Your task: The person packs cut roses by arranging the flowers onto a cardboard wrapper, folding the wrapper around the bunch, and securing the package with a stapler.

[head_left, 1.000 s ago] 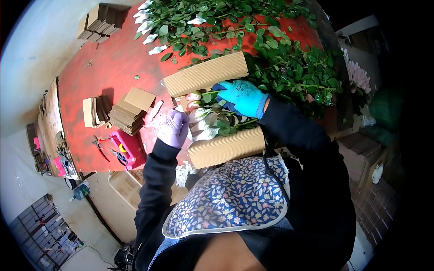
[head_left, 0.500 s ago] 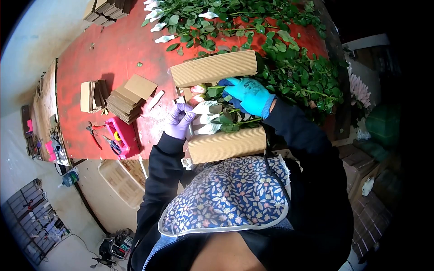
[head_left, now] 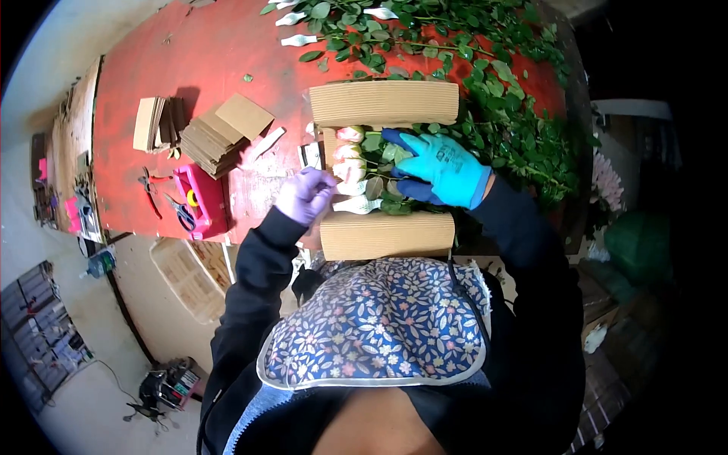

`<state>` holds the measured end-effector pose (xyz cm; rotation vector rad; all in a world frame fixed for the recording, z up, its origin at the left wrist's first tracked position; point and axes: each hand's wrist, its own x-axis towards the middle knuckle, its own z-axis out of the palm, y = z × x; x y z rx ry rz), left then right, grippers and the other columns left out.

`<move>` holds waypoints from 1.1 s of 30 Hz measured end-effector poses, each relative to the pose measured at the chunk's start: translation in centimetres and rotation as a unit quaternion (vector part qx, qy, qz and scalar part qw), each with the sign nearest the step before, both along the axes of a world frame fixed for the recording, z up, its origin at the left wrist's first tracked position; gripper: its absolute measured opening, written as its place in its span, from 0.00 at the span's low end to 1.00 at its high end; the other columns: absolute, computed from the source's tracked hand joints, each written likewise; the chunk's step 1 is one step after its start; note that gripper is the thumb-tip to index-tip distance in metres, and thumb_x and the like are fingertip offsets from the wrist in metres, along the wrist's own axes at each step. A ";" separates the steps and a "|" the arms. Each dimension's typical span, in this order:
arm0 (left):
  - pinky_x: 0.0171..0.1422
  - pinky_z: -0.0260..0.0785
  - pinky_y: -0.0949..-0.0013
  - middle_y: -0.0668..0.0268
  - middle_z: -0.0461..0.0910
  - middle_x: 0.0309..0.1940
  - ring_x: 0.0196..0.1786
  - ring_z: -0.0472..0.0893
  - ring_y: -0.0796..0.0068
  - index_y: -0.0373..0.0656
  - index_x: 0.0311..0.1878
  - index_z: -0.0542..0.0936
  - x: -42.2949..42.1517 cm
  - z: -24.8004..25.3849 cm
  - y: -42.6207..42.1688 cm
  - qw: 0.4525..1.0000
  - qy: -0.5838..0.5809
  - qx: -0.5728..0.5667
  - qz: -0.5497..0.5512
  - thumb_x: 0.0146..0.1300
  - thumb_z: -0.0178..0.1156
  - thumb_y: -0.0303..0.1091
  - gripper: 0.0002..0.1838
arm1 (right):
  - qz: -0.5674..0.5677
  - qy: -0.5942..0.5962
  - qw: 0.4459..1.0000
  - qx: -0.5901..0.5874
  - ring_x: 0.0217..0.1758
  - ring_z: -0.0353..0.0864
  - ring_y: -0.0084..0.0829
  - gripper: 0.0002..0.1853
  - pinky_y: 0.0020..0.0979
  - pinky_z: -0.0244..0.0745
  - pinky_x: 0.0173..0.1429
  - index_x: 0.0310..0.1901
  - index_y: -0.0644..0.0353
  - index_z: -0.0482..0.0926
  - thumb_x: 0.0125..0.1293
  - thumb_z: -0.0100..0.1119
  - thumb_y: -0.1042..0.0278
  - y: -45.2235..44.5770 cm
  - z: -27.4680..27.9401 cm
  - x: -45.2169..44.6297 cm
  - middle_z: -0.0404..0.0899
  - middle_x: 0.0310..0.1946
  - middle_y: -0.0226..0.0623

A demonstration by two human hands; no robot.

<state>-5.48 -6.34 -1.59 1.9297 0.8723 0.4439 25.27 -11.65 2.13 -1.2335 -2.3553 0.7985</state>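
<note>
Purple-gloved, my left hand [head_left: 305, 196] has its fingertips pinched together at the tip of a white mesh flower sleeve [head_left: 351, 187]. Another white sleeve [head_left: 357, 205] lies just below it. Above these sit several pale pink roses [head_left: 349, 152] with bare heads, lined up between two pieces of corrugated cardboard [head_left: 387, 236]. In a blue glove, my right hand [head_left: 444, 171] rests over the rose stems and leaves with its fingers spread. Part of the stems is hidden under it.
Leafy rose stems [head_left: 523, 144] spread over the red table [head_left: 227, 53] at the right and far side. To the left are stacked cardboard pieces [head_left: 216, 140], a pink holder [head_left: 201, 201], scissors [head_left: 182, 214] and red-handled pliers [head_left: 152, 193].
A third rose head now shows bare where a white sleeve covered it before. My left hand has moved down to the sleeve below. My right hand's fingers have spread. The whole view has shifted.
</note>
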 end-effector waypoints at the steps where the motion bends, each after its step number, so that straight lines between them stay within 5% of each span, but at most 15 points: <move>1: 0.42 0.73 0.67 0.60 0.78 0.30 0.34 0.79 0.66 0.39 0.39 0.80 0.3 -0.5 -0.4 1.000 -0.005 0.000 0.006 0.59 0.61 0.24 0.05 | -0.004 -0.058 0.998 0.019 0.46 0.78 0.45 0.08 0.43 0.73 0.48 0.36 0.53 0.80 0.61 0.64 0.59 -0.2 0.0 -0.4 0.67 0.68 0.44; 4: 0.40 0.72 0.68 0.60 0.77 0.30 0.33 0.78 0.67 0.38 0.40 0.79 0.4 -1.8 -1.1 0.984 0.016 -0.169 0.059 0.60 0.64 0.25 0.06 | -0.015 -0.137 0.990 0.011 0.49 0.74 0.41 0.08 0.44 0.70 0.50 0.35 0.52 0.80 0.59 0.63 0.59 -0.8 -0.6 -1.3 0.62 0.72 0.41; 7: 0.38 0.72 0.65 0.60 0.77 0.29 0.32 0.78 0.63 0.39 0.39 0.78 0.1 -1.6 -0.9 0.999 0.032 0.006 -0.003 0.58 0.63 0.24 0.06 | -0.019 -0.208 0.977 0.029 0.51 0.72 0.40 0.06 0.44 0.69 0.51 0.33 0.53 0.79 0.54 0.63 0.65 -1.2 -1.2 -1.9 0.60 0.73 0.39; 16: 0.38 0.72 0.59 0.57 0.75 0.26 0.32 0.78 0.53 0.40 0.30 0.77 0.1 -0.1 -0.9 0.995 0.080 0.046 0.048 0.52 0.60 0.22 0.03 | -0.047 -0.224 0.972 0.046 0.51 0.72 0.38 0.08 0.43 0.70 0.48 0.33 0.55 0.78 0.50 0.65 0.69 -1.4 -1.8 -2.2 0.59 0.74 0.36; 17: 0.37 0.72 0.59 0.56 0.75 0.25 0.32 0.78 0.53 0.39 0.30 0.77 -0.8 0.0 -0.7 0.987 0.103 0.114 0.048 0.50 0.59 0.21 0.04 | -0.046 -0.222 0.973 0.046 0.51 0.72 0.38 0.08 0.43 0.70 0.48 0.33 0.55 0.78 0.50 0.65 0.69 -1.5 -1.8 -2.1 0.59 0.74 0.36; 22: 0.35 0.72 0.68 0.61 0.79 0.27 0.29 0.79 0.69 0.39 0.36 0.80 -4.9 -0.7 -0.3 0.989 -0.003 -0.034 0.143 0.56 0.60 0.21 0.05 | -0.059 -0.175 0.982 0.044 0.48 0.74 0.39 0.09 0.43 0.70 0.45 0.31 0.57 0.76 0.47 0.65 0.72 -1.3 -1.4 -1.5 0.62 0.72 0.36; 24: 0.35 0.71 0.72 0.65 0.78 0.25 0.28 0.77 0.75 0.40 0.43 0.82 -2.1 0.8 -0.9 0.995 0.073 -0.039 0.050 0.60 0.60 0.22 0.09 | -0.054 -0.164 0.984 0.030 0.47 0.74 0.40 0.08 0.43 0.70 0.45 0.31 0.57 0.76 0.48 0.64 0.72 -1.2 -1.5 -1.3 0.62 0.72 0.35; 25: 0.33 0.70 0.75 0.68 0.78 0.25 0.27 0.76 0.79 0.41 0.47 0.82 -0.9 0.6 -1.2 0.983 0.056 -0.167 0.050 0.61 0.63 0.24 0.11 | -0.055 -0.155 0.986 0.018 0.47 0.75 0.40 0.08 0.43 0.70 0.45 0.31 0.58 0.75 0.48 0.64 0.72 -1.0 -1.5 -1.1 0.62 0.72 0.35; 26: 0.32 0.70 0.76 0.67 0.80 0.26 0.25 0.76 0.83 0.39 0.47 0.82 -0.1 0.9 -1.0 0.984 0.103 -0.145 0.019 0.61 0.65 0.27 0.11 | -0.052 -0.158 0.986 0.020 0.47 0.75 0.40 0.08 0.43 0.70 0.45 0.31 0.58 0.75 0.48 0.64 0.72 -0.8 -1.8 -0.9 0.62 0.72 0.35; 29: 0.30 0.70 0.76 0.67 0.81 0.25 0.25 0.76 0.84 0.37 0.44 0.82 0.2 -1.1 -1.6 0.964 -0.015 -0.257 0.062 0.61 0.66 0.29 0.10 | -0.063 -0.158 0.984 0.047 0.46 0.74 0.41 0.06 0.44 0.70 0.46 0.32 0.57 0.75 0.54 0.62 0.70 -1.2 -2.8 -1.1 0.63 0.72 0.35; 33: 0.31 0.71 0.74 0.67 0.82 0.23 0.25 0.78 0.83 0.36 0.39 0.83 0.8 -0.4 -0.8 0.971 0.075 -0.221 0.047 0.61 0.63 0.26 0.05 | -0.059 -0.156 0.984 0.053 0.46 0.74 0.42 0.05 0.44 0.71 0.46 0.31 0.57 0.75 0.56 0.62 0.69 -1.1 -2.5 -1.4 0.63 0.72 0.35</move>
